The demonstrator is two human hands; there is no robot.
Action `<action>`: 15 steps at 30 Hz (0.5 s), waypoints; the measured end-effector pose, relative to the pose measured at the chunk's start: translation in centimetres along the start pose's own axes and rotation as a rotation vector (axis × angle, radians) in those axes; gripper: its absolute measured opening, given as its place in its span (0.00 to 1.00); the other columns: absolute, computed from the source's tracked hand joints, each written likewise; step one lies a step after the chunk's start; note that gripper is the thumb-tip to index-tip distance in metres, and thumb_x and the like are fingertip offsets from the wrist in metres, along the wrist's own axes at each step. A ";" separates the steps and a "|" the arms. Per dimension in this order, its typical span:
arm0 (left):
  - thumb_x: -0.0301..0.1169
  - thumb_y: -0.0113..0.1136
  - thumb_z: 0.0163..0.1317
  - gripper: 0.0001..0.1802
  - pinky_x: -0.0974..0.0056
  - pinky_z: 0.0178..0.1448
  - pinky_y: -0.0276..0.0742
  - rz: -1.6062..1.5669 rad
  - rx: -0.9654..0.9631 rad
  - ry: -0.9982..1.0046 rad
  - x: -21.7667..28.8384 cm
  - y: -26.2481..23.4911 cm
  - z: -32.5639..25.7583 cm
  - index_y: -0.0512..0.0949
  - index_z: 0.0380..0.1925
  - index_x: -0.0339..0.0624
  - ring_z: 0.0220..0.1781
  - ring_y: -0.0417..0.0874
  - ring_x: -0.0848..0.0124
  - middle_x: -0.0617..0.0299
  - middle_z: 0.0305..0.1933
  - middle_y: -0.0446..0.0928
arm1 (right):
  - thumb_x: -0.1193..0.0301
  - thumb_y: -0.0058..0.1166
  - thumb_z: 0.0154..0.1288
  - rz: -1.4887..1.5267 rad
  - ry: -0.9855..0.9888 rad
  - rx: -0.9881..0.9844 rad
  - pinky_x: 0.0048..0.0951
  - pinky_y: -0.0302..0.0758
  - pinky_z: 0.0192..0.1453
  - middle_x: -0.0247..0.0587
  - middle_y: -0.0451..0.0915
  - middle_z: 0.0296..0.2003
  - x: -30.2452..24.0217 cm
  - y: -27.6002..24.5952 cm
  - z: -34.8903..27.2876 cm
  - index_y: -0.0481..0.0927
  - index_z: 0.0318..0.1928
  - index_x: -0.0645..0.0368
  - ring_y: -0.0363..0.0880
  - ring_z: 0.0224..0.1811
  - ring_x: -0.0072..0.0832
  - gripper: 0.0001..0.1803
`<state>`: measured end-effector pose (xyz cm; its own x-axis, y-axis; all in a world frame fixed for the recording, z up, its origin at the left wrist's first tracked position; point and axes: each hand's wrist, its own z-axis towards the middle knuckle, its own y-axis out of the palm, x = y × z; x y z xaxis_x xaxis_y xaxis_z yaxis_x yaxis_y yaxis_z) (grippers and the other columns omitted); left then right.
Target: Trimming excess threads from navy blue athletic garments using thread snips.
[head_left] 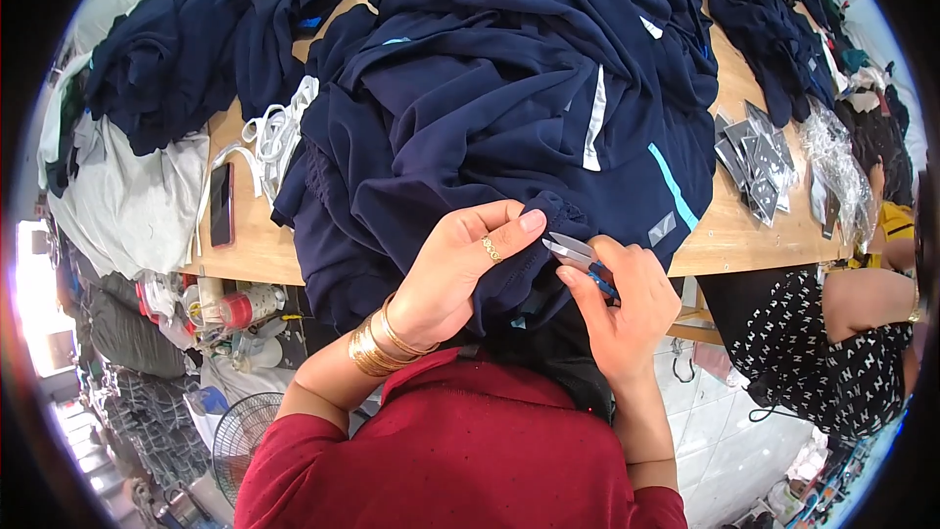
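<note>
At lower centre, the left hand (455,269) pinches a navy-blue cloth garment (406,181) between thumb and fingers; the right hand (636,306) is curled around small metal snips with blue handles (578,253), blades slightly parted beside the fabric. The garment hangs over the pale wooden table's (729,257) front edge. Wood shows mid-right, before flat grey-black packets (754,162), and mid-left around a dark rectangular phone (223,204). Farther, a navy cloth heap (186,54) fills the upper left.
</note>
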<state>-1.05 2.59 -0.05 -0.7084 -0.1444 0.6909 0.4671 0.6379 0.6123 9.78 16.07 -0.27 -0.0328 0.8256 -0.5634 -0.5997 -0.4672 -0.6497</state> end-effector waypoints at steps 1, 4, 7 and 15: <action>0.34 0.55 0.64 0.10 0.77 0.45 0.64 0.006 0.000 0.004 0.0 0.0 0.1 0.77 0.32 0.37 0.36 0.70 0.87 0.72 0.33 0.74 | 0.68 0.66 0.48 -0.010 -0.013 0.010 0.26 0.62 0.22 0.35 0.71 0.20 0.0 0.0 0.0 0.77 0.35 0.61 0.66 0.19 0.29 0.15; 0.33 0.55 0.64 0.10 0.78 0.43 0.65 0.006 0.008 0.001 0.0 0.1 0.1 0.77 0.32 0.38 0.35 0.70 0.87 0.72 0.33 0.75 | 0.68 0.66 0.48 -0.021 -0.027 0.016 0.26 0.62 0.22 0.35 0.71 0.20 0.1 0.0 0.1 0.77 0.35 0.61 0.67 0.19 0.29 0.15; 0.33 0.54 0.64 0.10 0.79 0.41 0.65 -0.027 0.019 -0.011 0.1 0.3 0.1 0.77 0.32 0.37 0.33 0.70 0.86 0.73 0.32 0.74 | 0.67 0.66 0.48 -0.020 -0.022 0.011 0.25 0.62 0.23 0.35 0.71 0.20 0.2 0.0 0.1 0.77 0.35 0.61 0.66 0.19 0.28 0.16; 0.31 0.56 0.63 0.08 0.80 0.38 0.65 0.299 -0.146 0.070 1.8 -0.6 0.0 0.78 0.33 0.36 0.33 0.69 0.88 0.74 0.31 0.73 | 0.72 0.67 0.45 0.775 0.404 -0.148 0.19 0.68 0.45 0.36 0.70 0.41 0.5 -1.6 3.1 0.72 0.51 0.61 0.69 0.41 0.23 0.30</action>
<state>-2.60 1.91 0.81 -0.4930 -0.0224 0.8697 0.7229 0.5457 0.4239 8.20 18.23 2.05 -0.0850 0.0977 -0.9916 -0.4153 -0.9081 -0.0539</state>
